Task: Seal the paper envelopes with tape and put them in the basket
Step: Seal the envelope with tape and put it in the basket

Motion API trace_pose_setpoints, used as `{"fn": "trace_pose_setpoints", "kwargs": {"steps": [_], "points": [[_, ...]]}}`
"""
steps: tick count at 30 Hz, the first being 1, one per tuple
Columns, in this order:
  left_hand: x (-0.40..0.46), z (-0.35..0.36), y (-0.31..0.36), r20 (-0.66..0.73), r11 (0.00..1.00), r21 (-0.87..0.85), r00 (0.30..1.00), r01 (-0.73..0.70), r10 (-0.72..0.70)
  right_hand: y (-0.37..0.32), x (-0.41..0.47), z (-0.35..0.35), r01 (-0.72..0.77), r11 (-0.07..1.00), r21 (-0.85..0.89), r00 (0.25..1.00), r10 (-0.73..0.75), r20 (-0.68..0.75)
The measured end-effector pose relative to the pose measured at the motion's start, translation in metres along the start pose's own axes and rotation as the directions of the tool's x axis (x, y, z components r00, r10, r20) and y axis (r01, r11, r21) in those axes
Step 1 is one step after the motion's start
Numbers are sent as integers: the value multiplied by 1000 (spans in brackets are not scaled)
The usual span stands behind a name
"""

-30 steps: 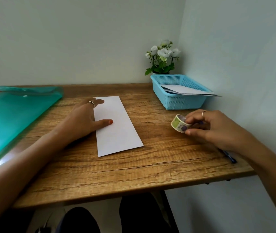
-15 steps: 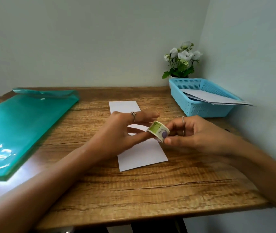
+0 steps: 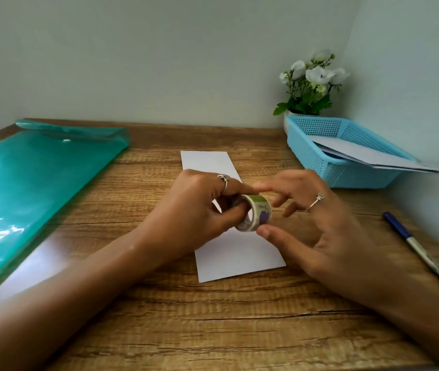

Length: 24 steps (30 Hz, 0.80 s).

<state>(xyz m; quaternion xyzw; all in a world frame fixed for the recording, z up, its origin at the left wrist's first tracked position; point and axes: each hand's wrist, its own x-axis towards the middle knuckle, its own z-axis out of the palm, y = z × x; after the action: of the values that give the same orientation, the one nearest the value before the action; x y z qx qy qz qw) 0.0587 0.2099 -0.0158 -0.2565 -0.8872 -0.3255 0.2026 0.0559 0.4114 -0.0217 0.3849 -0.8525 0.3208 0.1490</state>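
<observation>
A white paper envelope [image 3: 239, 255] lies flat in the middle of the wooden table [image 3: 213, 317]. Just above it both hands meet around a small roll of patterned tape [image 3: 257, 214]. My left hand [image 3: 194, 210] grips the roll, with fingers curled through and around its core. My right hand [image 3: 314, 223] pinches the roll's outer face between thumb and forefinger, its other fingers spread. A light blue plastic basket [image 3: 317, 162] stands at the back right and holds several white envelopes [image 3: 368, 153] that stick out over its right rim.
A green plastic folder [image 3: 31, 188] covers the left part of the table. A blue pen [image 3: 421, 253] lies near the right edge. A pot of white flowers [image 3: 309, 87] stands in the back right corner behind the basket. Walls close the back and right.
My right hand brought the tape roll from the right to above the envelope. My left hand left the envelope and took hold of the roll. The view shifted closer.
</observation>
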Motion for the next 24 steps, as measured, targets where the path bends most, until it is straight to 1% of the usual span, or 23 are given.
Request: {"fn": "trace_pose_setpoints", "kwargs": {"steps": [2, 4, 10, 14, 19, 24], "points": [[1, 1, 0, 6, 999, 28, 1000, -26, 26, 1, 0, 2, 72, 997, -31, 997, -73, -33], [0, 1, 0, 18, 1000, 18, 1000, -17, 16, 0, 0, 3, 112, 993, -45, 991, -115, -67], [0, 1, 1, 30, 1000, -30, 1000, -8, 9, -2, 1, 2, 165, 985, -43, 978, -169, -122], [0, 1, 3, 31, 1000, -20, 1000, 3, -3, -4, 2, 2, 154, 988, 4, 981, -152, -122], [0, -1, 4, 38, 994, 93, 997, -64, 61, -2, 3, 2, 59, 981, 186, 997, -48, -66], [-1, 0, 6, 54, 990, 105, 995, -89, 84, -2, 4, 3, 56, 981, 184, 998, -56, -5]]}}
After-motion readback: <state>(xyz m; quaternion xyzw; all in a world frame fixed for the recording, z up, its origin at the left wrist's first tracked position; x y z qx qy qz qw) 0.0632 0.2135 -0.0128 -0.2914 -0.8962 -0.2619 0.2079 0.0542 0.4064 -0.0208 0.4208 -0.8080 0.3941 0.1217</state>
